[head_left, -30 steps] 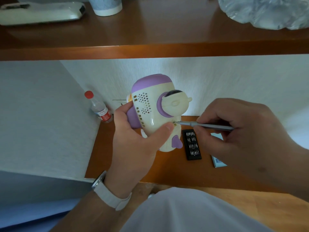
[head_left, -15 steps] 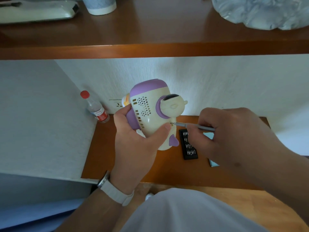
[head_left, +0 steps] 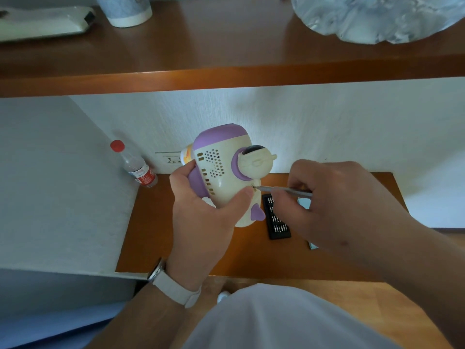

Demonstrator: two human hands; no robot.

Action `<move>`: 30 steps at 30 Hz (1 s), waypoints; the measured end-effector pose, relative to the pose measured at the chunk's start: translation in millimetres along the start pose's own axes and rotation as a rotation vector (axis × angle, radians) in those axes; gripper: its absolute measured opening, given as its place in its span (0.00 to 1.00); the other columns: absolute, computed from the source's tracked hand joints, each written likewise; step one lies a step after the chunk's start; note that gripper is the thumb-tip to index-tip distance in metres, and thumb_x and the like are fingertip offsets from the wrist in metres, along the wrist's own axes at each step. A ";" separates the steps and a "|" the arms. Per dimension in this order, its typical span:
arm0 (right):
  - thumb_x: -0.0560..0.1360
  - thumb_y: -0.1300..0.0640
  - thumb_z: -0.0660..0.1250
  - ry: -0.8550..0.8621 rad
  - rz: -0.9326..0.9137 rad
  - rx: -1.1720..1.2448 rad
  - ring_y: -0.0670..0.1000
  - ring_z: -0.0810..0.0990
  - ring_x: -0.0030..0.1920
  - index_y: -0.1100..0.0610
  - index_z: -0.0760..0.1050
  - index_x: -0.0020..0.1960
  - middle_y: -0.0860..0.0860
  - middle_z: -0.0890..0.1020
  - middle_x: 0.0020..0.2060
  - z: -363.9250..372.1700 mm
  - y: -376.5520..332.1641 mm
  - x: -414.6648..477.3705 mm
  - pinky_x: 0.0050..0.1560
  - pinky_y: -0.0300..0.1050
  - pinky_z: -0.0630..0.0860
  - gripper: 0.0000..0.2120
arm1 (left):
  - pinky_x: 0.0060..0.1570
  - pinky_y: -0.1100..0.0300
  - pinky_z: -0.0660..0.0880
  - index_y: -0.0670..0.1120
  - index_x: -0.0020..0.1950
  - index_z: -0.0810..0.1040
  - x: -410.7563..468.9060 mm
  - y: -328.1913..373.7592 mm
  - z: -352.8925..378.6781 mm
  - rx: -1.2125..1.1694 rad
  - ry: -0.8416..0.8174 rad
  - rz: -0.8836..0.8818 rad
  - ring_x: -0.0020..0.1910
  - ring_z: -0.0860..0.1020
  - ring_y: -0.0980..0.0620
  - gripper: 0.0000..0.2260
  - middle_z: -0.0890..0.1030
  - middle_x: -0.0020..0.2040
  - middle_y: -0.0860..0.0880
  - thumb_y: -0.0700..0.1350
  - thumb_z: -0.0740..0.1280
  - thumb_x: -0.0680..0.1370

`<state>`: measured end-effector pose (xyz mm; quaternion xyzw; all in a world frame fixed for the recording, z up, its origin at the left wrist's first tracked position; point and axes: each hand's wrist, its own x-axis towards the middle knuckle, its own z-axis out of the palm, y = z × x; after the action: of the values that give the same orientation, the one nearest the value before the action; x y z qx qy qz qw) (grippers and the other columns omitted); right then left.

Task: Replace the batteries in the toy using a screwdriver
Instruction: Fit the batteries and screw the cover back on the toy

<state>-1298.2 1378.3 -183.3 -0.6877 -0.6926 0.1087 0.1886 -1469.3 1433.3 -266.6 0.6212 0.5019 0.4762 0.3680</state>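
My left hand (head_left: 201, 212) grips a cream and purple toy (head_left: 224, 167) from below, holding it in the air above a low wooden shelf (head_left: 191, 243). Speaker holes and slots face me on its side. My right hand (head_left: 334, 205) pinches a thin grey screwdriver (head_left: 281, 190), which lies nearly level. Its tip touches the toy's shell just beside my left thumb. Any battery cover or screw is too small to make out.
A black tray of screwdriver bits (head_left: 275, 217) lies on the shelf under the toy, with a small blue-edged item (head_left: 304, 204) beside it. A red-capped bottle (head_left: 136, 165) stands at the back left by a wall socket (head_left: 168, 159). An upper shelf (head_left: 226, 79) overhangs, holding a cup (head_left: 125, 10).
The toy and both hands sit slightly lower and further left in view than a second ago. The screwdriver tip stays at the same spot on the toy.
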 end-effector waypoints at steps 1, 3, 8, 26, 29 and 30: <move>0.72 0.37 0.55 0.007 -0.002 -0.006 0.46 0.68 0.21 0.50 0.67 0.32 0.45 0.68 0.21 0.0 2.5 0.3 0.23 0.37 0.60 0.18 | 0.33 0.78 0.73 0.56 0.60 0.64 -0.1 0.7 1.7 -0.009 -0.002 -0.005 0.51 0.75 0.78 0.32 0.73 0.47 0.81 0.44 0.81 0.66; 0.73 0.39 0.55 0.019 -0.004 -0.008 0.46 0.67 0.21 0.49 0.63 0.30 0.46 0.67 0.20 -0.1 7.2 0.9 0.23 0.37 0.58 0.19 | 0.33 0.78 0.73 0.54 0.61 0.64 -0.2 1.6 5.1 -0.019 -0.005 -0.015 0.51 0.75 0.78 0.33 0.73 0.46 0.81 0.43 0.81 0.66; 0.73 0.40 0.56 -0.004 0.003 -0.002 0.48 0.71 0.23 0.51 0.66 0.31 0.47 0.70 0.22 -2.6 19.6 -0.4 0.22 0.40 0.62 0.18 | 0.33 0.77 0.74 0.57 0.58 0.64 -0.7 4.8 13.8 -0.018 -0.002 -0.019 0.50 0.76 0.77 0.31 0.74 0.47 0.80 0.43 0.81 0.67; 0.75 0.46 0.59 -0.017 -0.187 0.017 0.46 0.71 0.23 0.51 0.73 0.41 0.45 0.72 0.24 -8.9 61.6 -10.5 0.21 0.38 0.61 0.11 | 0.35 0.75 0.75 0.57 0.63 0.63 -9.6 7.9 37.2 0.027 -0.009 -0.045 0.52 0.75 0.76 0.33 0.73 0.47 0.79 0.47 0.80 0.67; 0.76 0.43 0.55 -0.013 -0.198 0.032 0.49 0.74 0.30 0.51 0.78 0.44 0.47 0.76 0.29 -9.1 65.3 -6.8 0.29 0.47 0.72 0.17 | 0.37 0.74 0.76 0.55 0.65 0.63 -9.7 8.6 37.3 0.047 0.005 -0.030 0.51 0.76 0.75 0.34 0.73 0.47 0.79 0.47 0.80 0.67; 0.77 0.43 0.55 -0.004 -0.205 0.050 0.49 0.75 0.31 0.51 0.79 0.45 0.47 0.77 0.31 -8.8 66.3 -5.7 0.31 0.48 0.73 0.18 | 0.37 0.73 0.76 0.54 0.65 0.63 -10.0 8.4 37.7 0.047 0.010 -0.030 0.51 0.77 0.74 0.34 0.74 0.47 0.78 0.47 0.80 0.67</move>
<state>-1234.2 1373.7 -203.2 -0.6080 -0.7569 0.1074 0.2142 -1431.2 1422.4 -271.4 0.6195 0.5243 0.4619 0.3579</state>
